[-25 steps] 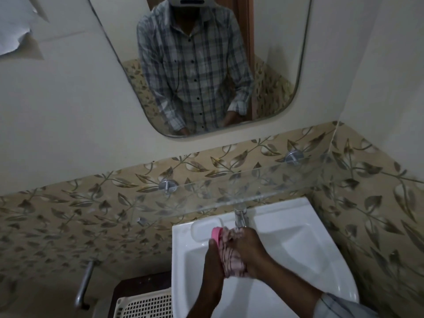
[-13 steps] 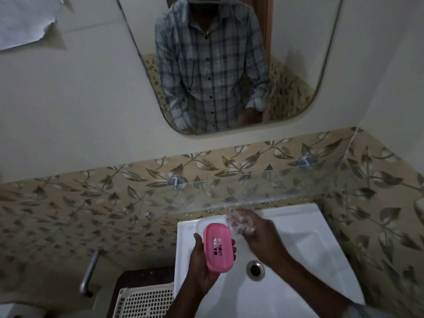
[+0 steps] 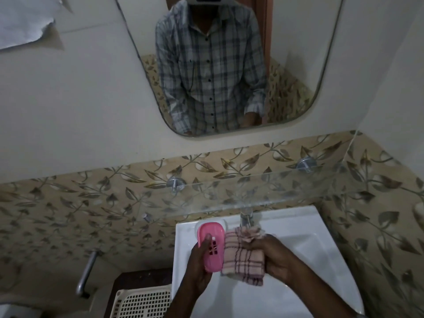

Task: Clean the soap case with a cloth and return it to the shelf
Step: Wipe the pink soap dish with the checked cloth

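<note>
Soap case [image 3: 212, 246], pink, gripped in left hand [image 3: 199, 269], thumb pressed across its slotted face. Checked cloth [image 3: 243, 258] bunched in curled fingers of right hand [image 3: 273, 258], touching the case's right edge. Sink [image 3: 309, 226] below both hands; glass shelf [image 3: 275, 191] beyond the fingertips.

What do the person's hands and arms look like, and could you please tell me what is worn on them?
Both the left hand and the right hand are bare: no gloves, and no ring or watch shows. The forearms are uncovered. The mirror reflects a long-sleeved checked shirt in white and grey-blue with dark buttons; its cuffs sit above the wrists.
</note>
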`<control>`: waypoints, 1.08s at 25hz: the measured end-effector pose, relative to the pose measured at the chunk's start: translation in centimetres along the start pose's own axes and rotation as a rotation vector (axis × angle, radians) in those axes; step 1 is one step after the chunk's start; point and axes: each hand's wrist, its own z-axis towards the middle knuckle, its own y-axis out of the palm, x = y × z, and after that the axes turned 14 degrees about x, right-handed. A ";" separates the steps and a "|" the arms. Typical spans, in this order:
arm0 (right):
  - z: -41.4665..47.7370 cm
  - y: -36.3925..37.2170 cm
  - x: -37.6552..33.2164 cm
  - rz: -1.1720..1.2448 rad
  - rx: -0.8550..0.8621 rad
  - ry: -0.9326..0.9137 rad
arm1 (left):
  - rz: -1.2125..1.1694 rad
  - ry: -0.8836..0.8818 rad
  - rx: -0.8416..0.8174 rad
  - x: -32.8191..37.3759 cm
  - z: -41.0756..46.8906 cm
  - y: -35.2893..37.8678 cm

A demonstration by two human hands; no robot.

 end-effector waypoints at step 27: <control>-2.0 4.6 3.6 -0.805 0.227 -0.985 | 0.557 0.639 0.231 -0.7 -3.9 1.4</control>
